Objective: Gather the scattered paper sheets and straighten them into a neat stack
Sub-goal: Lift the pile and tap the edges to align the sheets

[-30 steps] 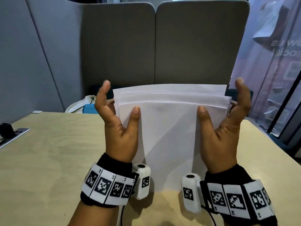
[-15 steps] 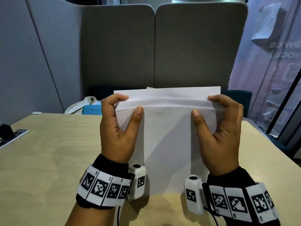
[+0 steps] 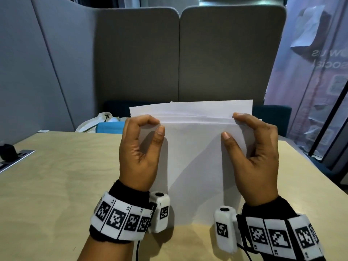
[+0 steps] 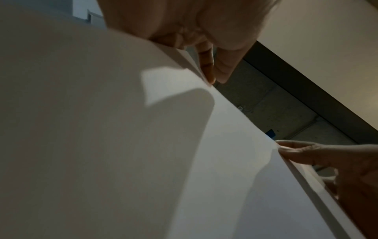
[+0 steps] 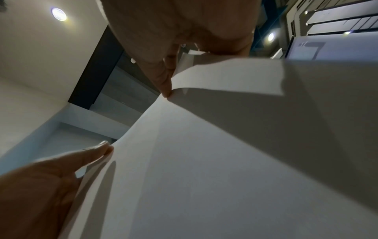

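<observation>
Several white paper sheets (image 3: 192, 157) stand upright on their lower edge on the wooden table (image 3: 56, 185). Their top edges are slightly staggered. My left hand (image 3: 156, 125) holds the upper left corner, fingers curled over the top edge and thumb on the near face. My right hand (image 3: 230, 126) holds the upper right corner the same way. In the left wrist view the sheets (image 4: 143, 145) fill the frame, with the thumb (image 4: 296, 153) against them. In the right wrist view the fingertips (image 5: 165, 87) pinch the sheets (image 5: 204, 161) at their edge.
Grey partition panels (image 3: 226, 53) stand behind the table. A white bag and a blue item (image 3: 109, 128) lie past the far edge. A power socket panel (image 3: 11, 157) sits at the left edge. A dark chair (image 3: 271, 117) and a glass wall are at the right.
A second ago both hands' fingers pointed straight up beside the sheets. They have curled over the top edge, and the sheets have dropped lower with their top edges closer together.
</observation>
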Demonstrator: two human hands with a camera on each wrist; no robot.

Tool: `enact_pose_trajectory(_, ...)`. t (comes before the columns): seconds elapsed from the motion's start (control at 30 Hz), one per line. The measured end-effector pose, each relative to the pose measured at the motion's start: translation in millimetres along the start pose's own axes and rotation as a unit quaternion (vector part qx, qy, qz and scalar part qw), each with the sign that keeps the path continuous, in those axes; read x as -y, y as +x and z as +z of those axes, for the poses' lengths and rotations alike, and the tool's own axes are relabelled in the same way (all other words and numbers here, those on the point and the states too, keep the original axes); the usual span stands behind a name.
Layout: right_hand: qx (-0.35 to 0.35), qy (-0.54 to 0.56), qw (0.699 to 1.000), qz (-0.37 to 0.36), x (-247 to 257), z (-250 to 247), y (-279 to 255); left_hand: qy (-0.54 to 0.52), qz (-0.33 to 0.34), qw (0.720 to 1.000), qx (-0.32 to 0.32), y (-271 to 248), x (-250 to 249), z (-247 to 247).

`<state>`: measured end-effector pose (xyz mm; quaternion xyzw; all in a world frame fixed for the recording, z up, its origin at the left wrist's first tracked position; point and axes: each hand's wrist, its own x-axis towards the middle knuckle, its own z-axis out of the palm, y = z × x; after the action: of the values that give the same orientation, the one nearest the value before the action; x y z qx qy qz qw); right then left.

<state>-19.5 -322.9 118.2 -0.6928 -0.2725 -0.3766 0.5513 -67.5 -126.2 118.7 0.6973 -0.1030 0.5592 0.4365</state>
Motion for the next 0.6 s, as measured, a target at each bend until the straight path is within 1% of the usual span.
enact_pose_trajectory(0.17,0.018,0.017,1.000,0.012,1.7,-0.3,-0.6,-0.012,-0.030,0.999,0.012,-2.2,-2.5,0.8)
enact_pose_trajectory(0.27,0.014,0.020,1.000,0.008,-0.2,-1.3,-1.4,0.000,-0.029,1.000,0.006,0.7,-0.8,-0.3)
enact_pose_trajectory(0.43,0.005,0.028,0.999,0.030,1.5,0.6,-5.1,0.008,-0.019,1.000,-0.001,-0.3,0.8,0.6)
enact_pose_trajectory(0.53,0.007,0.018,1.000,0.016,2.8,1.2,-4.4,-0.001,-0.025,1.000,0.004,-2.3,0.4,0.6)
enact_pose_trajectory(0.6,0.004,0.027,0.999,0.034,2.4,1.0,-4.9,0.005,-0.018,1.000,0.007,-2.9,1.3,0.2)
